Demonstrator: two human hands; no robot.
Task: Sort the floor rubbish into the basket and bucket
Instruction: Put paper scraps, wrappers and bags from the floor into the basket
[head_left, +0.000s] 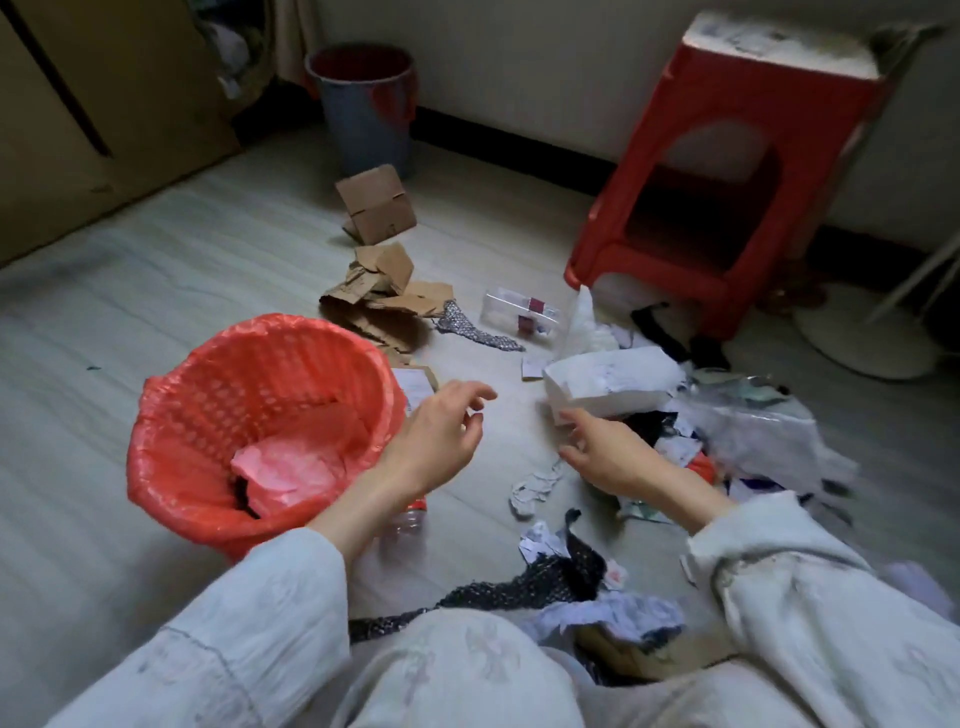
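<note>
Now both hands bare, holding nothing: left hand (441, 436) beside red basket (260, 415), right hand (608, 457) reaching toward white box (613, 384). Next: grab box, pick basket or far bucket (363, 104).

A red plastic stool (727, 171) stands by the wall, a white fan base (862, 338) beside it

Both sleeves (249, 618) are loose, pale grey-white crinkled cloth with faint, blurred, perhaps floral print, ending above bare wrists. Trousers (467, 670) look the same fabric.
</note>
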